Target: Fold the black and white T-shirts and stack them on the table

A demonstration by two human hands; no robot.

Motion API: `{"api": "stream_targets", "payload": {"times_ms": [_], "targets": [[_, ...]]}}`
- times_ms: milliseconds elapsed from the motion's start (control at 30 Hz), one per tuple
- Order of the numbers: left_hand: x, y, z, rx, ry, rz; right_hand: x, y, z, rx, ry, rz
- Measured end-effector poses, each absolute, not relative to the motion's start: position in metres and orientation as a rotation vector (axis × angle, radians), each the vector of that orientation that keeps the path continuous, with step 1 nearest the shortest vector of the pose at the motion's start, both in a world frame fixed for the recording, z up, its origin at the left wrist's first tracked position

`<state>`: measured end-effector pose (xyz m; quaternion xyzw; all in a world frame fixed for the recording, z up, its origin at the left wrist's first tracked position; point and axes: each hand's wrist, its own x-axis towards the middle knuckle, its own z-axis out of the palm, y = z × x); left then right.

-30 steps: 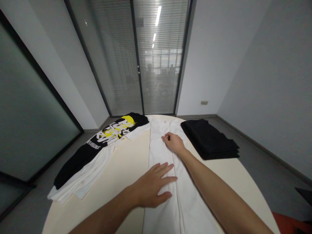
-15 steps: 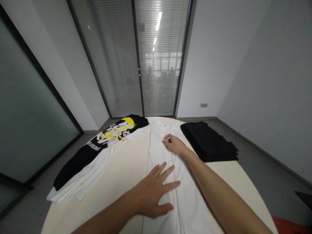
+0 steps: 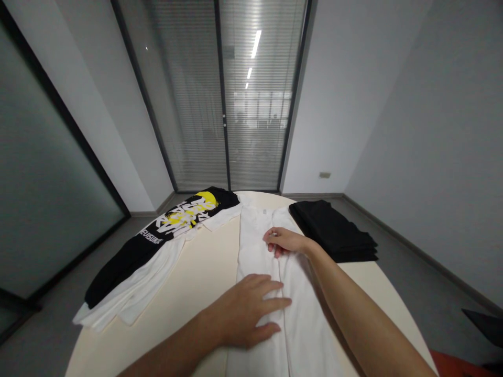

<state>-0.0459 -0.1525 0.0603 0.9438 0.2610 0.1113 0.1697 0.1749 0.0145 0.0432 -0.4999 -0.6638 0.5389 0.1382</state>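
The long, soft white fabric garment (image 3: 255, 248) is lying beneath the fingers, the left hand (image 3: 247, 309) spreading its own, released, the right hand (image 3: 288, 241) curling its own, perhaps pinching, I cannot tell, and light, even pressure is probably keeping layers smoothest.

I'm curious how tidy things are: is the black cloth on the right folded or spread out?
Folded: the black cloth lies in a compact pile, with layered edges showing at its right corner.
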Motion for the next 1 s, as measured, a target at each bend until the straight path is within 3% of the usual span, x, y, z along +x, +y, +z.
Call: {"api": "stream_targets", "payload": {"times_ms": [267,567,1000], "targets": [[-0.048,-0.131,0.043,2.636,0.930,0.209,0.148,0.056,0.045,-1.753,-1.971,0.696],[-0.051,-0.129,0.041,2.619,0.888,0.202,0.108,0.112,0.038,-1.910,-1.928,0.466],[-0.052,-0.127,0.033,2.645,0.874,0.251,0.121,0.116,0.041,-1.768,-1.987,0.346]]}}
